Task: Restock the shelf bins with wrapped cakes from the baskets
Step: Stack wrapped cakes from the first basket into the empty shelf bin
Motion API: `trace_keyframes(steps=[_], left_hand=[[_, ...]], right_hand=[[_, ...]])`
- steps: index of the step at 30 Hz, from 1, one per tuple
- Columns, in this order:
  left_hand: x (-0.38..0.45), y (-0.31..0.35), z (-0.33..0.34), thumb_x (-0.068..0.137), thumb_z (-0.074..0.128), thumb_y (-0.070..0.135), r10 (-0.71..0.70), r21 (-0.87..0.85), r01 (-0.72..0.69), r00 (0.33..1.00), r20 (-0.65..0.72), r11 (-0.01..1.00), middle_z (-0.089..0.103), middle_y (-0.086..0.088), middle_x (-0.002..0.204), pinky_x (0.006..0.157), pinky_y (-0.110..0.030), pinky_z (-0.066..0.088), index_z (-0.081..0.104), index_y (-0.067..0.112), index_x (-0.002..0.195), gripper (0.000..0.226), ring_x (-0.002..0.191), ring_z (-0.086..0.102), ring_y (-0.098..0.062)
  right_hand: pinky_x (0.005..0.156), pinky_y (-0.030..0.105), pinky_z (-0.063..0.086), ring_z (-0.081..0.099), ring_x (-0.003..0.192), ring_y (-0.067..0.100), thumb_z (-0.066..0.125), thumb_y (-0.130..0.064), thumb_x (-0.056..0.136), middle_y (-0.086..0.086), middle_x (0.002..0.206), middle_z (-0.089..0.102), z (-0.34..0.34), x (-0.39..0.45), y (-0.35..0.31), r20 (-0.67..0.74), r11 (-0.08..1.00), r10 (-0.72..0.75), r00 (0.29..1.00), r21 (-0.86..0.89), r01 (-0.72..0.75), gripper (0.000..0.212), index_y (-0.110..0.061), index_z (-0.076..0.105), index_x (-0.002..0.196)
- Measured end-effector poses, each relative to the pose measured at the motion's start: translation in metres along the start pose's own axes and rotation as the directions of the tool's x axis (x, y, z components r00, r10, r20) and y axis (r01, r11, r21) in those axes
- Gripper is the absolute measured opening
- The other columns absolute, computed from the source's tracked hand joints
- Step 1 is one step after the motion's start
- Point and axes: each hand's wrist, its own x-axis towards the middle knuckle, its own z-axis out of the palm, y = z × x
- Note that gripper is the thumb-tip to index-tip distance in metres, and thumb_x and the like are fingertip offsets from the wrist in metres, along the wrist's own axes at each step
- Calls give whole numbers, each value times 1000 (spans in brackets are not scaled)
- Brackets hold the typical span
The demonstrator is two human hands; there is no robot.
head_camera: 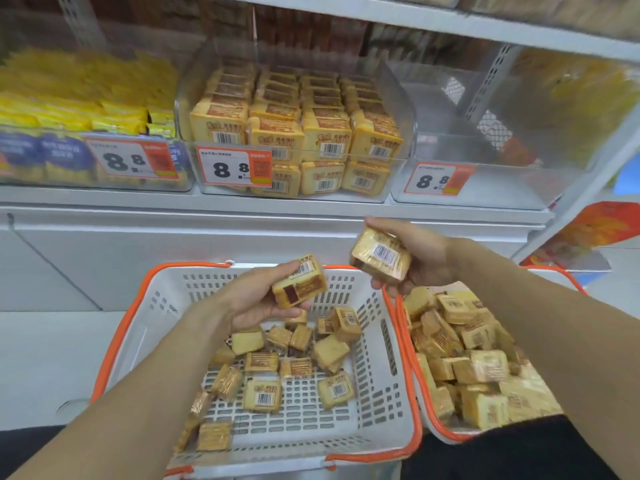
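two hands [258, 299] [412, 258]; two cakes [300, 287] [381, 259]; two baskets [166, 306] [568, 275]

Wrapped cakes [277, 372] lie loose in two white baskets [377, 403].

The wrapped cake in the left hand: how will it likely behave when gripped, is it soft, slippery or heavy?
The cake is probably light: the left hand holds it with fingertips only. Its glossy wrapper looks slippery, so a loose pinch may slide. The pale sponge edge suggests it is soft and could dent if squeezed hard.
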Motion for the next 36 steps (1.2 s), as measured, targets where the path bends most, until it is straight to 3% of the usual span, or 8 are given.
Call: trace_keyframes(steps=[5,11,18,22,25,27,30,36], left_hand=[[-1,9,15,77,77,23,124,106,-121,992,-26,987,75,-18,106,48,-23,42,58,6,127,56,81,72,-26],[2,24,15,73,87,11,335,317,-262,920,-204,911,70,-14,108,55,-27,56,57,7,121,57,72,71,-20],[6,28,15,91,71,12,373,115,-355,897,-235,928,67,-22,120,81,-42,62,59,4,120,32,101,73,-33],[5,32,24,103,52,29,369,-43,-386,904,-215,922,68,-23,121,85,-49,60,62,2,126,37,109,69,-38],[1,35,26,102,46,46,365,-37,-373,921,-139,927,72,-17,117,92,-51,56,67,6,124,50,108,70,-36],[2,35,21,98,55,53,372,53,-370,927,-54,928,70,-17,122,89,-47,57,63,8,131,56,112,69,-36],[2,34,15,82,75,47,377,118,-372,926,-21,921,68,-21,125,74,-39,59,54,5,134,70,108,69,-36],[-14,62,20,73,81,50,415,199,-405,910,-7,892,69,-25,116,61,-37,56,53,6,132,79,101,69,-41]], right_hand=[[57,32,62,73,74,32,43,-75,89,24,92,71,5,-16,-10,81,1000,4,997,-8,-3,80,-3,65,116],[82,35,63,71,105,38,72,-17,87,26,114,66,19,-6,-9,71,960,-117,991,263,94,51,6,57,130],[100,47,55,66,117,37,70,12,83,23,125,68,22,6,-2,-39,908,-262,964,329,259,53,-7,60,131],[102,43,53,69,113,29,80,-10,79,14,120,72,25,10,-2,-106,890,-311,945,316,328,59,-8,56,133],[97,39,51,71,109,22,85,-30,70,7,114,75,38,17,-3,-304,882,-355,884,204,424,65,-11,60,127],[88,35,54,70,107,19,85,-40,73,2,117,73,48,21,-5,-406,884,-394,825,76,460,56,-17,66,120],[86,36,59,68,108,15,87,-55,70,-6,127,66,61,23,-5,-333,885,-447,830,-30,465,61,-28,69,121],[91,47,59,70,106,23,79,-27,87,2,122,67,69,19,-28,-241,842,-486,840,129,524,36,-27,68,122]])
